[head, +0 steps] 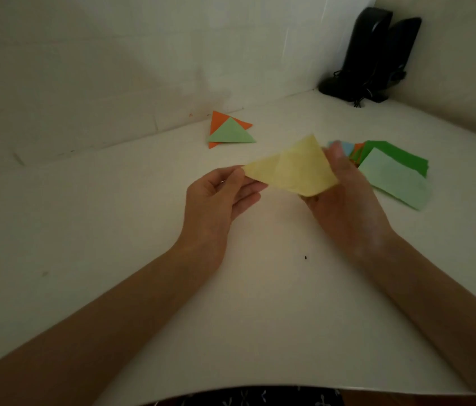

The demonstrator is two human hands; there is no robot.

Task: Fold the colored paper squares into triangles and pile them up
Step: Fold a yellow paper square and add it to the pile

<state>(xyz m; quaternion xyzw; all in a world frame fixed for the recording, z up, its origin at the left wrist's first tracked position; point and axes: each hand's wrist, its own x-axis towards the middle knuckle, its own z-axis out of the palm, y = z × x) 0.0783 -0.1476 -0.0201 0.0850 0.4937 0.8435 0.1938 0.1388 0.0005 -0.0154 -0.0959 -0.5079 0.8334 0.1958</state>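
Nearest to us, at the bottom edge, we see a strip of dark patterned cloth [263, 397] below the rim of the white table [114, 218]. Our two bare forearms reach forward over the tabletop, and a tiny dark speck [306, 257] lies on the surface between them.

Above the middle of the table we hold a yellow paper [292, 168] in the air, folded over into a rough triangle with its peak pointing away from us. Our left hand [219, 197] pinches the paper's left corner between thumb and fingers. Our right hand [345, 194] grips the right side, thumb on the near face and fingers behind it, so both hands are closed on the same sheet.

Just beyond our right hand lies the loose stack of unfolded squares [392, 171] on the table: a pale green sheet on top, darker green beneath it, and slivers of orange and light blue showing at the left edge, partly hidden by our fingers.

Farther back, near the wall, sits the pile of finished triangles: a light green triangle [232, 133] lying on top of an orange triangle [219, 120], whose corners stick out around it.

In the far right corner, two black speakers [377, 54] stand side by side against the walls, with a cord bundled at their base.
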